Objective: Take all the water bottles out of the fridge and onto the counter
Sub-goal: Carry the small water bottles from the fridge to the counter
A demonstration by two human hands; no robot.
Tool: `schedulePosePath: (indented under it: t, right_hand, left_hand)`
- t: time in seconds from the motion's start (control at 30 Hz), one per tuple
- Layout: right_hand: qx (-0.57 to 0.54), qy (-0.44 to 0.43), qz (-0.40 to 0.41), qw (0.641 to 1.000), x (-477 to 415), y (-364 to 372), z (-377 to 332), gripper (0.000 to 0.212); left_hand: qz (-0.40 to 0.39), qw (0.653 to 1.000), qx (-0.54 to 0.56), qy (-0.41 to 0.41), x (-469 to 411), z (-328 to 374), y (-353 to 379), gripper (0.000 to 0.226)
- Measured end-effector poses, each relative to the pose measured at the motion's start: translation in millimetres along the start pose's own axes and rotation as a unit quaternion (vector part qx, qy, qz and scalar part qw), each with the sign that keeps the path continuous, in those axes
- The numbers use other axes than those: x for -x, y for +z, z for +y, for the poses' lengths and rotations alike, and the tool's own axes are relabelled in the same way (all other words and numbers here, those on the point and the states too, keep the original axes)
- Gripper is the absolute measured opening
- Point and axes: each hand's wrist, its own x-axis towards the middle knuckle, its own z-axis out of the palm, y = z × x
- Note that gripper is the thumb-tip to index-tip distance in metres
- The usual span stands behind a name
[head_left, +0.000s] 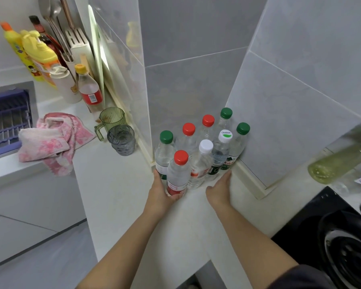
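Both bare forearms are reaching across the white stone counter (117, 184) toward eight clear plastic water bottles (200, 163) standing upright in the tiled corner. The left hand (159, 192) is curling round the base of the front red-capped clear bottle (178, 174). The right hand (219, 190) is lying flat, fingers straight, tips just beside the cluster's right edge. Grey tiled walls (279, 122) are hemming the bottles behind and right. Bare counter is lying open before them, a black hob (313, 222) flanking the right.
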Motion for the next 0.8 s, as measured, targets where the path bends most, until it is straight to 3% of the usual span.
schedulePosePath:
  t: [0.2,0.4,0.6,0.7,0.8]
  right_hand:
    - [0.082,0.056,0.067,0.993,-7,18,-34,0.086]
    - [0.090,0.055,0.067,0.992,-7,20,-35,0.083]
    - [0.108,0.023,0.030,0.993,6,5,-28,0.093]
    - [0.129,-0.011,0.017,0.991,27,-5,-18,0.095]
    - [0.176,-0.060,-0.008,0.982,55,-16,-1,0.093]
  left_hand:
    - [-0.001,1.000,-0.005,0.005,-2,2,0,0.104]
    - [-0.001,1.000,0.010,0.005,-1,3,1,0.101]
    - [-0.013,1.000,-0.019,0.016,10,-1,-9,0.114]
    - [-0.015,0.996,-0.086,0.024,21,-5,-21,0.125]
    - [-0.009,0.986,-0.166,-0.015,43,-9,-32,0.122]
